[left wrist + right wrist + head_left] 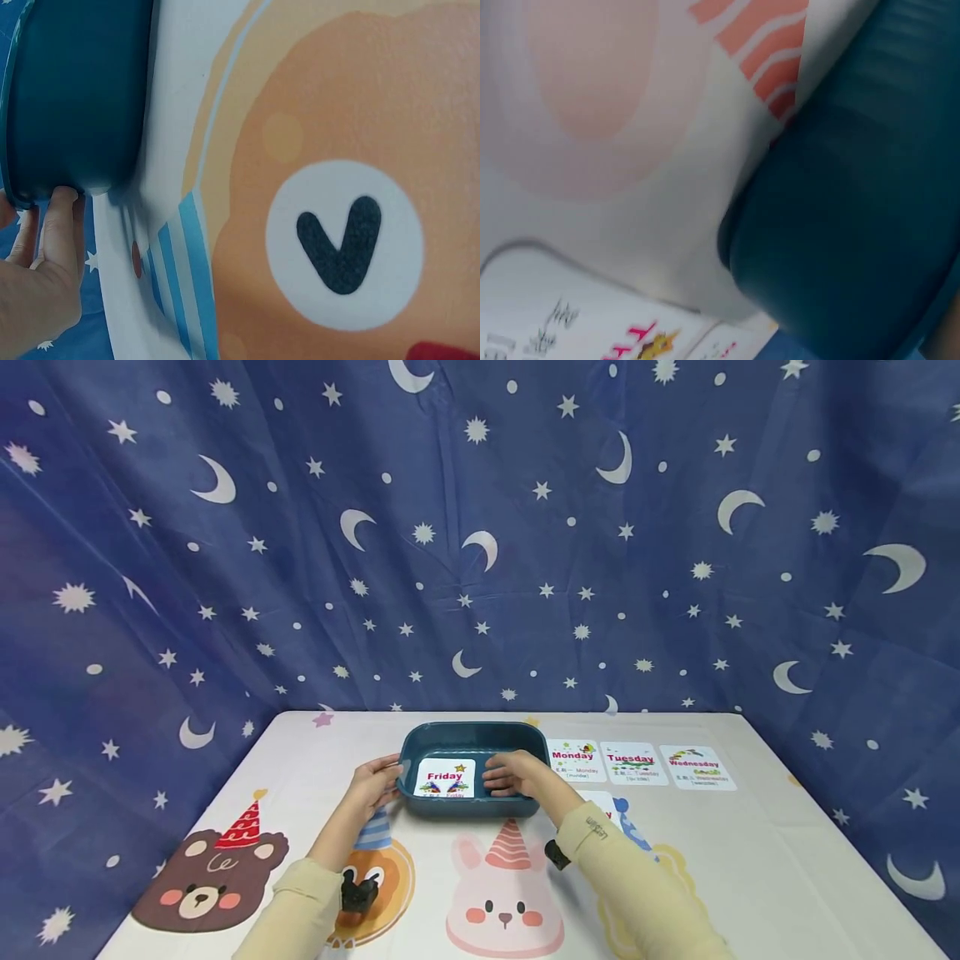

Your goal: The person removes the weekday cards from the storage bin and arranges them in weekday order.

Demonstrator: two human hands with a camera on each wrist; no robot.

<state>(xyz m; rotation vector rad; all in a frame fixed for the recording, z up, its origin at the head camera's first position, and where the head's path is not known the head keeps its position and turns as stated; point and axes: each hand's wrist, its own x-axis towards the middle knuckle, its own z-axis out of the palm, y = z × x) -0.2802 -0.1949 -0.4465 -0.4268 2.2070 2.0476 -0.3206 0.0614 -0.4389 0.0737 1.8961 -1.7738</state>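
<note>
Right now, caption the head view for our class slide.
Left hand holds teal tray, right hand inside beside Friday card; Monday, Tuesday and Wednesday cards in a row alongside.

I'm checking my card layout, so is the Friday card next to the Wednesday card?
No, the Friday card is inside the teal basin, while the Wednesday card is outside it, beside the Tuesday card.

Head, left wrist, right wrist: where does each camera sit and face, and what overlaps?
Head: worn on the head, facing forward and down at the bin; both sleeves, left hand and right hand show.
Left wrist: on that wrist, facing the bin's outside and a printed orange face; fingers show at left.
Right wrist: on that wrist, facing the bin's outside and a cropped card; a blurred sliver, probably hand, shows lower right.
Head and right wrist share the bin and a striped hat print.
</note>
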